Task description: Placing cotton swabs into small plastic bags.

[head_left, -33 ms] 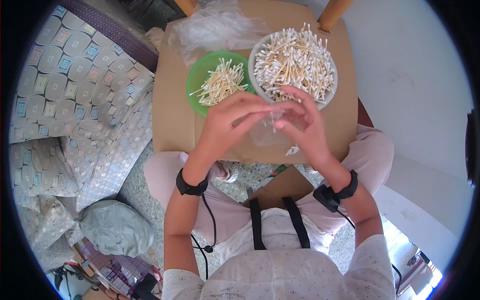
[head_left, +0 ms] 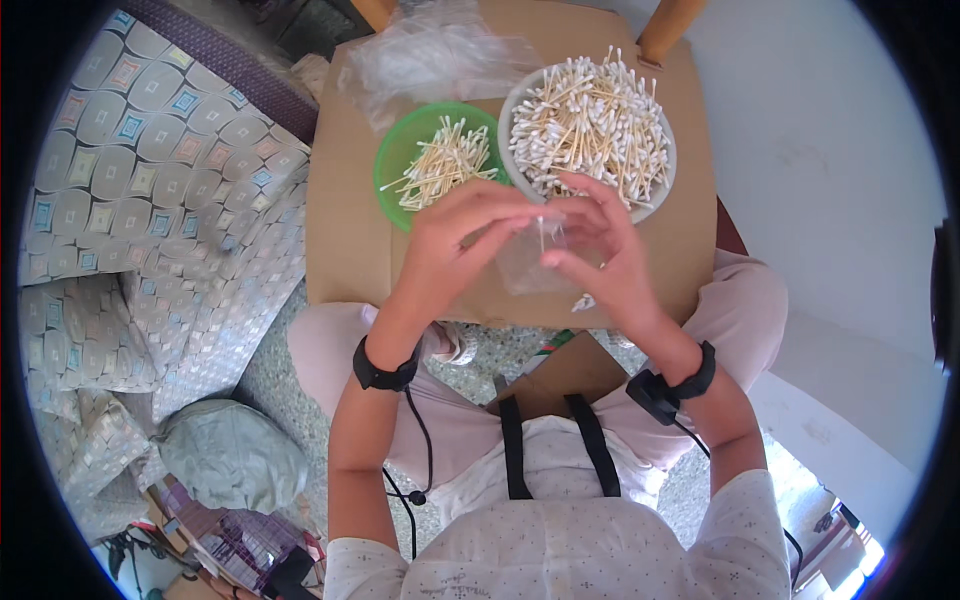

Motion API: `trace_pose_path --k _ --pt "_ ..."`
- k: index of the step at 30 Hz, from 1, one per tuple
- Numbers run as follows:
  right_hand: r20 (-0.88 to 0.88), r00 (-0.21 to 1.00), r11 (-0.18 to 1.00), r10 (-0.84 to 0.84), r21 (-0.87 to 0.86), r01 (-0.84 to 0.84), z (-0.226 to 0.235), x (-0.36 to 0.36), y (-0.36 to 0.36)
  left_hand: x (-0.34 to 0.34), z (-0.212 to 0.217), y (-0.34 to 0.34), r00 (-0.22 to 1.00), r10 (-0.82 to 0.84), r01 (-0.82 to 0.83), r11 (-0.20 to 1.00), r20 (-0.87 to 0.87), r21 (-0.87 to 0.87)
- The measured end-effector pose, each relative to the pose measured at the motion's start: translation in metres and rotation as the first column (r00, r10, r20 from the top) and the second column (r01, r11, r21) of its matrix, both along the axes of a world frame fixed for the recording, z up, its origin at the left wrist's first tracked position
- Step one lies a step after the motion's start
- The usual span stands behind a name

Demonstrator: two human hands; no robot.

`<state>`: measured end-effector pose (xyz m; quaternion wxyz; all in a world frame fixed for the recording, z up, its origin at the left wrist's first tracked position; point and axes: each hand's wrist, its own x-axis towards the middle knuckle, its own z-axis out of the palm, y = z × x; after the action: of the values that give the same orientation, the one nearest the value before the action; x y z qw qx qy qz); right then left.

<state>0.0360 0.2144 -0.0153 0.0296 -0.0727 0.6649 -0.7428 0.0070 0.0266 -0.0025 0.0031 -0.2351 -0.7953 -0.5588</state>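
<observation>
Grip of the left hand (head_left: pixel 452 232) is pinched on a thin, clear plastic bag (head_left: pixel 525 273). The right hand (head_left: pixel 618 252) curls beside it; I can't tell if it holds on. One cotton swab (head_left: pixel 543 236) runs up and down between them, nearer the left side. A round green bowl (head_left: pixel 395 152) and a whitish bowl (head_left: pixel 648 209) hold fluffy-tipped sticks (head_left: pixel 585 125).

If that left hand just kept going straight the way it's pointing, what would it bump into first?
Beyond the clear bag already at its fingers, the left hand would probably meet the right hand first. Depth is unclear, so it might pass above or below.
</observation>
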Motion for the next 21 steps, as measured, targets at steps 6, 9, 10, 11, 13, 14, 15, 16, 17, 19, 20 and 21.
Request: trace_pose_path --k 6,9,10,11,13,14,15,16,17,19,20,21 --pt "0.173 0.963 0.968 0.206 0.106 -0.226 -0.019 0.001 0.003 -0.001 -0.001 -0.005 0.976 0.213 -0.218 0.964 0.044 0.155" --pt "0.139 0.977 0.977 0.163 0.118 -0.179 -0.026 0.002 0.003 0.002 -0.003 -0.001 0.954 0.280 -0.296 0.936 0.107 0.188" --pt "0.139 0.977 0.977 0.164 0.117 -0.180 -0.024 0.002 0.001 0.002 -0.002 0.000 0.954 0.281 -0.297 0.936 0.107 0.187" --pt "0.098 0.990 0.986 0.102 0.123 -0.114 -0.018 0.004 -0.002 0.003 -0.002 0.002 0.951 0.282 -0.305 0.925 0.129 0.225" --pt "0.057 0.998 0.991 0.040 0.127 -0.047 -0.013 0.004 -0.005 0.004 -0.003 0.002 0.947 0.282 -0.314 0.913 0.152 0.262" --pt "0.067 0.996 0.991 0.055 0.119 -0.063 -0.012 0.004 -0.006 0.005 -0.006 0.002 0.955 0.269 -0.293 0.921 0.124 0.257" --pt "0.076 0.995 0.991 0.070 0.110 -0.078 -0.011 0.004 -0.006 0.006 -0.007 0.002 0.962 0.255 -0.271 0.929 0.096 0.252" --pt "0.077 0.994 0.991 0.072 0.109 -0.080 -0.012 0.004 -0.006 0.005 -0.007 0.004 0.962 0.256 -0.273 0.929 0.096 0.251" --pt "0.129 0.984 0.983 0.126 0.114 -0.141 -0.015 0.004 -0.004 0.003 -0.006 0.006 0.975 0.183 -0.217 0.915 0.128 0.341" --pt "0.183 0.967 0.973 0.177 0.118 -0.201 -0.020 0.003 -0.001 0.001 -0.006 0.007 0.982 0.105 -0.163 0.887 0.154 0.431" --pt "0.229 0.961 0.985 0.155 0.040 -0.169 -0.022 0.002 0.001 0.000 -0.006 0.007 0.975 0.135 -0.195 0.896 0.174 0.398" --pt "0.275 0.952 0.991 0.137 -0.036 -0.132 -0.023 0.002 0.002 -0.001 -0.006 0.007 0.967 0.165 -0.227 0.903 0.192 0.364"
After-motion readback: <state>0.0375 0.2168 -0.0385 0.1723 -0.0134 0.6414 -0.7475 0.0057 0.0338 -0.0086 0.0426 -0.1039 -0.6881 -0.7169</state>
